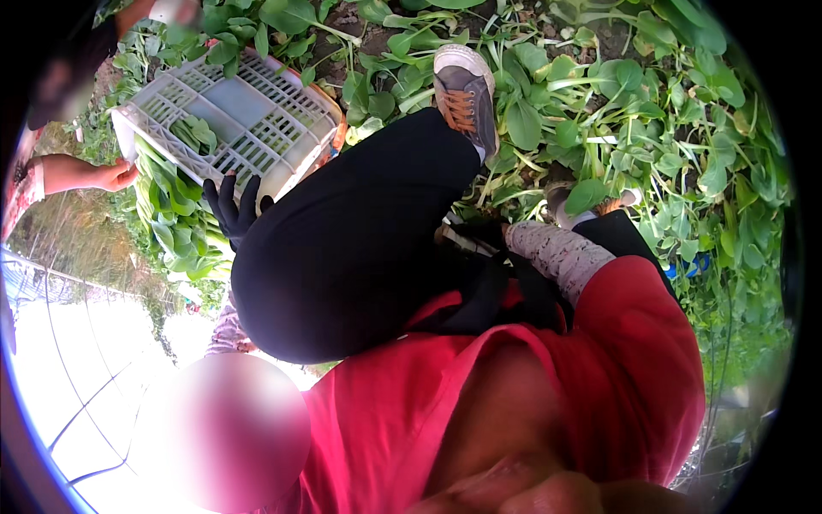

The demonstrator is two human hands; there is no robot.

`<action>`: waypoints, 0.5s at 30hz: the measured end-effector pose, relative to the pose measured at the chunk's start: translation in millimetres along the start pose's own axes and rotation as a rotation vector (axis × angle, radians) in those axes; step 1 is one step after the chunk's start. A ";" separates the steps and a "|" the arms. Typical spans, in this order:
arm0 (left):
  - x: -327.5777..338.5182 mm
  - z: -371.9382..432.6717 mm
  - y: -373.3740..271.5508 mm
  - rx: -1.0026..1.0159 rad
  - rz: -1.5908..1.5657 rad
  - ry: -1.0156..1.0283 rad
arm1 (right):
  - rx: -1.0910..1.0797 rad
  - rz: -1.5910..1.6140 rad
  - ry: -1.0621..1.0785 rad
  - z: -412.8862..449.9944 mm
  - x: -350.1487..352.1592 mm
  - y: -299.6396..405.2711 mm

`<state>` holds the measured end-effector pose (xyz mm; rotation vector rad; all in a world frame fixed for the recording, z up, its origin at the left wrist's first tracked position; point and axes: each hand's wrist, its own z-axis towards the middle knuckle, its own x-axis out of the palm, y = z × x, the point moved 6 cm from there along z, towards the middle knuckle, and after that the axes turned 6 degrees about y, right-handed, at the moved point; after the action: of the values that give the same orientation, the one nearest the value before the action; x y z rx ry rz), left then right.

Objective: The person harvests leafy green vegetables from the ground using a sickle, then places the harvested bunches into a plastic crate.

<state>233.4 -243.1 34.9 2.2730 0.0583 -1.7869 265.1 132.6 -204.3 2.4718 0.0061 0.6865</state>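
My left hand [236, 209], in a black glove, has its fingers spread against the near edge of a white slatted plastic crate [241, 106]. One fingertip looks bare. Whether it bears on the crate I cannot tell. A few loose leaves [194, 133] lie on the slats. Beside the crate, at its left, is a thick bunch of leafy greens [176, 221]. My right hand [491, 232], dark-gloved, is low behind my bent knee, mostly hidden by my leg and shadow. A pale narrow thing [465, 241] shows near it, too obscured to name.
Another person's bare hand [115, 175] is at the crate's left corner. A second dark-clothed arm [131, 16] reaches in at upper left. Leafy plants [578, 115] cover the soil around my shoe [465, 93]. Something blue [690, 265] lies among the plants at right.
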 end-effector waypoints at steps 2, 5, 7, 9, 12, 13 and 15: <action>4.5 -8.0 12.0 -0.012 -0.070 -0.068 | 0.004 0.008 0.082 -13.2 -12.4 9.2; -5.5 1.4 -0.3 -0.076 -0.186 -0.038 | 0.023 0.114 0.223 -26.9 -34.7 5.2; -5.0 3.6 -6.8 -0.031 -0.166 -0.021 | 0.034 0.197 0.296 -30.4 -44.0 0.3; -14.9 14.1 -17.4 -0.038 -0.203 -0.047 | 0.013 0.235 0.256 -30.2 -56.6 -3.6; -18.9 8.6 -21.7 -0.039 -0.158 -0.053 | -0.096 0.022 -0.044 -34.5 -81.2 6.6; -22.3 9.4 -25.4 -0.050 -0.152 -0.054 | -0.133 -0.060 -0.168 -39.6 -87.5 9.7; -23.8 7.5 -29.3 -0.060 -0.126 -0.066 | 0.018 -0.241 -0.150 -44.6 -92.8 12.4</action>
<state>215.0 -213.5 51.2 2.2120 0.2445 -1.8940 161.6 131.6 -210.1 2.4797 0.2494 0.3989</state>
